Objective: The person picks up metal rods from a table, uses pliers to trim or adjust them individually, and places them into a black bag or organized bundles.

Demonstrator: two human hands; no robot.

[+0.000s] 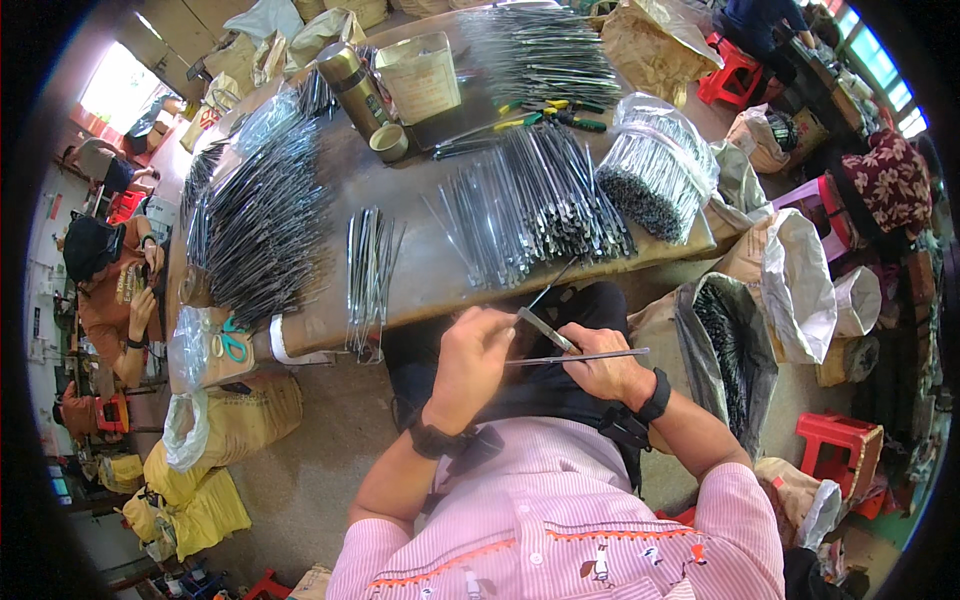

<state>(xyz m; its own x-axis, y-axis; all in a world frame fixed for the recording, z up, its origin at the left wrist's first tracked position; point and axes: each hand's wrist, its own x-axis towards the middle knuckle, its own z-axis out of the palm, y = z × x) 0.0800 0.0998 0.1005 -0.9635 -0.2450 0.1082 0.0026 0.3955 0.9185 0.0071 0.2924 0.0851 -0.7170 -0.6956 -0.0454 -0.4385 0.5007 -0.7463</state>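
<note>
Above my lap, my right hand (606, 366) is closed around a thin metal strip (625, 354) lying crosswise and a thicker flat metal piece (545, 328) slanting up to the left. My left hand (470, 362) is pinched beside the upper end of that piece; its fingertips hide what they hold. Another thin rod (543, 293) slants up toward the table edge. On the table (430, 297), a small row of metal strips (370, 270) lies ahead of my left hand. A larger spread of strips (560, 200) lies beyond my right hand.
A dark strip heap (265, 215) covers the table's left. A wrapped bundle (660, 170), pliers (575, 120), flask (355, 90), cup (390, 142) and tub (420, 75) stand or lie farther back. Scissors (232, 342) rest front left; an open sack (725, 350) stands right. A co-worker (120, 280) sits left.
</note>
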